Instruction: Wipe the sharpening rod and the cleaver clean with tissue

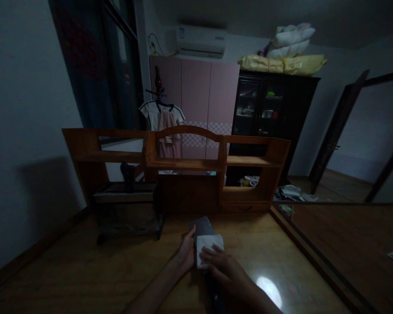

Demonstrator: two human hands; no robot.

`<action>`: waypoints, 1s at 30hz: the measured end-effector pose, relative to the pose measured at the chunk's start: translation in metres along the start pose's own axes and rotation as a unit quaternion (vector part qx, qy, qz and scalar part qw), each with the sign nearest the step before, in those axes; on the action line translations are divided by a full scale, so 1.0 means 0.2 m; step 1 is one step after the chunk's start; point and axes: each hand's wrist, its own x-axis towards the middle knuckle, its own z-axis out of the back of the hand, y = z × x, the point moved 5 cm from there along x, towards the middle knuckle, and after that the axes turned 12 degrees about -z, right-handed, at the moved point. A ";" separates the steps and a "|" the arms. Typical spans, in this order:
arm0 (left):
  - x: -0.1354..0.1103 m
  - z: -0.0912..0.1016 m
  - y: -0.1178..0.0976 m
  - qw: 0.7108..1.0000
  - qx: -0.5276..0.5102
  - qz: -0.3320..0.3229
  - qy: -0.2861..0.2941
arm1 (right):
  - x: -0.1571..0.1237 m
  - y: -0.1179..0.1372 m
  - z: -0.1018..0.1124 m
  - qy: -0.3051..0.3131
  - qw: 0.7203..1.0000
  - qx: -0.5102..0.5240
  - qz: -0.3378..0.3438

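In the head view, a flat, dark grey, roughly rectangular object (203, 225) is held above the light wooden tabletop. Its kind is hard to make out in the dim light; a dark, narrow part extends below it towards me. My left hand (186, 250) grips its left edge, with the thumb up along the side. A folded white tissue (210, 240) lies over the object's face. The fingers of my right hand (221, 264) press the tissue against that surface, slightly spread. The object's underside and part of my left fingers are hidden.
A wooden desk shelf (183, 165) runs along the far edge of the tabletop (249, 244). At its left stands a dark box-like case (127, 213) with a black object on top. A raised wooden edge (301, 244) borders the right side.
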 end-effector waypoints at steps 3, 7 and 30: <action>0.00 -0.01 -0.02 0.999 -0.027 -0.019 -0.015 | -0.05 -0.02 0.04 0.007 1.000 -0.006 0.015; -0.01 -0.02 -0.03 0.999 -0.028 -0.026 -0.032 | -0.09 -0.08 0.07 -0.001 1.000 -0.010 0.002; 0.03 0.06 0.01 0.997 -0.034 -0.038 -0.057 | 0.01 -0.16 0.13 -0.102 0.990 -0.094 -0.020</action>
